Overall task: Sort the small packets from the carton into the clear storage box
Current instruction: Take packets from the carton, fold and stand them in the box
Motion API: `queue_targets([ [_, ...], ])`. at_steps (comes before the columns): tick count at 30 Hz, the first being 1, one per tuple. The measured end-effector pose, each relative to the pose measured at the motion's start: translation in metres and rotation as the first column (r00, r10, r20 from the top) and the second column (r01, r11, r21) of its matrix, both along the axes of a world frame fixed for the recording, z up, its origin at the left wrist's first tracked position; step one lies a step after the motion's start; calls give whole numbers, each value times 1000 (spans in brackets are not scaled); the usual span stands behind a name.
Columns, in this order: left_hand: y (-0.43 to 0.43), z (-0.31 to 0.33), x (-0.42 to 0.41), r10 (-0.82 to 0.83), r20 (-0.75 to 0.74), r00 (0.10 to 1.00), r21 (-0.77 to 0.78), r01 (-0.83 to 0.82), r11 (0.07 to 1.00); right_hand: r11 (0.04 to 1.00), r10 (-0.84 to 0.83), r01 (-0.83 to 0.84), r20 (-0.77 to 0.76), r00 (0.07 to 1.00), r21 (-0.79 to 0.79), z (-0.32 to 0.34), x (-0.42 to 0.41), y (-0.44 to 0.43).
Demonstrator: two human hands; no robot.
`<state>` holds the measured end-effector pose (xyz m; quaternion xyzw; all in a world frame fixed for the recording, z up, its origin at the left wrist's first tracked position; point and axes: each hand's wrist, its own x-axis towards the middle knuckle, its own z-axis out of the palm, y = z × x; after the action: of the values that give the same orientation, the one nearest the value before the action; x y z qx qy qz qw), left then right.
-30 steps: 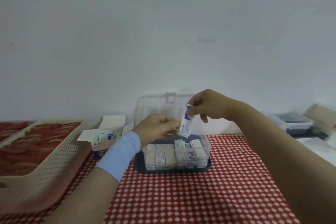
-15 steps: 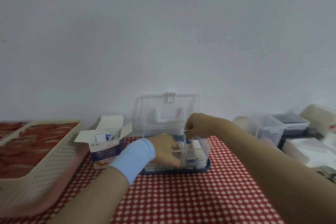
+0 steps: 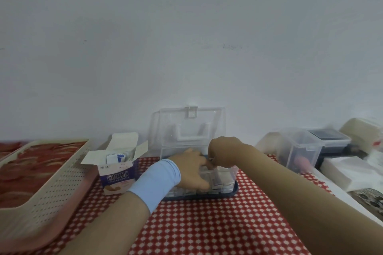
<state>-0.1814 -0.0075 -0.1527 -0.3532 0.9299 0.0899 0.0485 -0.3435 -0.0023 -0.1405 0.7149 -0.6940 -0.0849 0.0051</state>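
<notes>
1. While both hands are at the clear storage box (image 3: pixel 233 172), its lid (image 3: pixel 186 126) stands upright behind it, close to the wall.
2. Box position: mid-table on the red-and-white checked cloth (image 3: pixel 207 223), seated on a dark blue base (image 3: pixel 228 194). Stored packets (image 3: pixel 217 181) stand on edge in rows inside.
3. Left hand (image 3: pixel 190 170): over the box's left half, with the fingers stretched down among the stored packets and the thumb low by the front wall. The fingers are spread and do not close round anything. A light-blue sleeve (image 3: pixel 157 182) covers the wrist.
4. Right hand (image 3: pixel 223 152): above the box toward its rear, fingers curled. The fingertips are pressed together on a held packet (image 3: pixel 211 158), of which only a thin pale edge shows.
5. Carton (image 3: pixel 117 176): upright just left of the box, near the sleeve, top flaps open. White-and-blue carton packets (image 3: pixel 116 156) show inside.
6. Surroundings: a cream perforated basket (image 3: pixel 41 182) at far left. A second clear container (image 3: pixel 298 151) at right, well apart from the box, with a white paper stack (image 3: pixel 348 172) beside it. Both are blurred.
</notes>
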Motion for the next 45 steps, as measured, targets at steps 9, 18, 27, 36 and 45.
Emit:
queue_targets([
  [9,2,-1,-11,-13,25,1000,83,11,996,992,41,-41,-3,999,-116,3,0,2],
  [18,-2,18,15,-11,-113,994,60,18,998,997,54,-48,106,993,-56,22,5,13],
  [27,-22,52,112,279,-489,826,-78,-360,930,958,192,-66,452,871,-281,79,50,16],
  [36,-38,14,192,600,-137,788,-22,-608,794,959,278,-221,417,865,-179,48,160,2],
  [45,-5,18,204,517,-487,704,130,-527,840,993,68,1,579,812,-118,12,200,-17],
])
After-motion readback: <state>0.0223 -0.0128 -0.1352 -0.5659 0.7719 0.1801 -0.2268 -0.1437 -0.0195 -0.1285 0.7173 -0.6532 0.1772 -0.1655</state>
